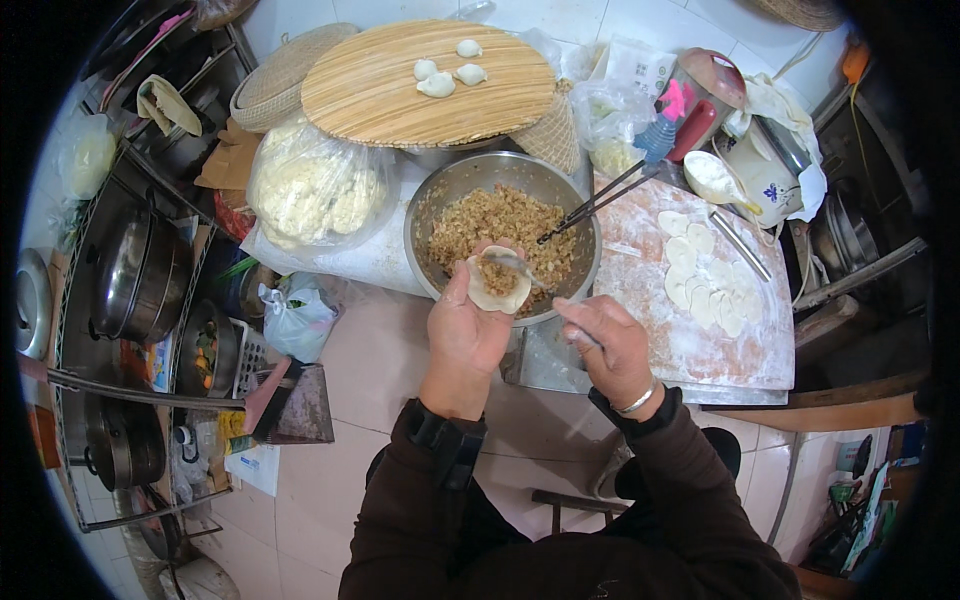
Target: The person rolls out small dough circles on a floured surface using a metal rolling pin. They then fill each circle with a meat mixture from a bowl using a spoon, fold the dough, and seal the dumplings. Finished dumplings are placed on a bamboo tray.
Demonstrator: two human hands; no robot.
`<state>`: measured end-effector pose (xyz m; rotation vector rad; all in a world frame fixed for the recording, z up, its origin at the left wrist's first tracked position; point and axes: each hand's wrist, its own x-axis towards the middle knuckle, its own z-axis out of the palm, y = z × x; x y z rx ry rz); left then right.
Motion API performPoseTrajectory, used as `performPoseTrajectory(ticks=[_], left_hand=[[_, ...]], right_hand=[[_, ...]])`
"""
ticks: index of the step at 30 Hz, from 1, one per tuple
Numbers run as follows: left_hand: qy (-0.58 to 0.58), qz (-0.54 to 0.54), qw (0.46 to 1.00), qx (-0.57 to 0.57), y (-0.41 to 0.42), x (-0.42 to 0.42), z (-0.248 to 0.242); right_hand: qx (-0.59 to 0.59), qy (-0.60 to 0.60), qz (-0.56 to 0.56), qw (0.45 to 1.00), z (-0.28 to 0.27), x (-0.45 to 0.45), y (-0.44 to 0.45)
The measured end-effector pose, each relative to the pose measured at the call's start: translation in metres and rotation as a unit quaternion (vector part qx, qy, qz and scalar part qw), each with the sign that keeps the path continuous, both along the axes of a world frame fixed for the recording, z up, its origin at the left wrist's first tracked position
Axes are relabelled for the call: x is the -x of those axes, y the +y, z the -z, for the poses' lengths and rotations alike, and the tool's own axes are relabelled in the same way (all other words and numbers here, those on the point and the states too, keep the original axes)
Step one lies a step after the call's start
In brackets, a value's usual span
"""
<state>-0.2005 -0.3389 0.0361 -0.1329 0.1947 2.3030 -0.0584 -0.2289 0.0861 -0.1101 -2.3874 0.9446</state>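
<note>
On the palm of my left hand [466, 330] lies a round dough wrapper [495, 298] with a mound of minced filling on it. My right hand [609, 345] grips a metal spoon [513, 262], whose bowl touches the filling on the wrapper. Both hands are at the near rim of a large steel bowl [415, 247], which holds more of the crumbly brown filling [499, 214]. Dark chopsticks [600, 201] lean in the bowl over its right rim. Right of it, several flat wrappers [701, 277] overlap on a floured board [622, 330].
Several shaped dumplings [438, 84] sit on a round straw tray [360, 97] behind the bowl. A bag of chopped pale vegetable [319, 187] stands left. A metal rolling pin [740, 245] and a flour scoop [716, 178] lie right. A pot rack [82, 255] borders the left; a dustpan [304, 405] is below.
</note>
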Motion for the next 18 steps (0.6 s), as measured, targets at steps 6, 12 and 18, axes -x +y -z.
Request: performPoseTrajectory(ticks=[6,12,18], left_hand=[[-0.016,0.01,1.0,0.02,-0.004,0.0,0.0],[0.037,-0.005,0.999,0.039,-0.003,-0.001,0.0],[0.063,0.004,0.997,0.033,-0.001,-0.001,0.0]], right_hand=[[-0.015,-0.012,-0.067,0.998,0.002,-0.002,0.001],[0.359,0.021,0.042,0.932,-0.006,-0.004,-0.005],[0.488,-0.023,0.085,0.869,-0.016,0.009,-0.003]])
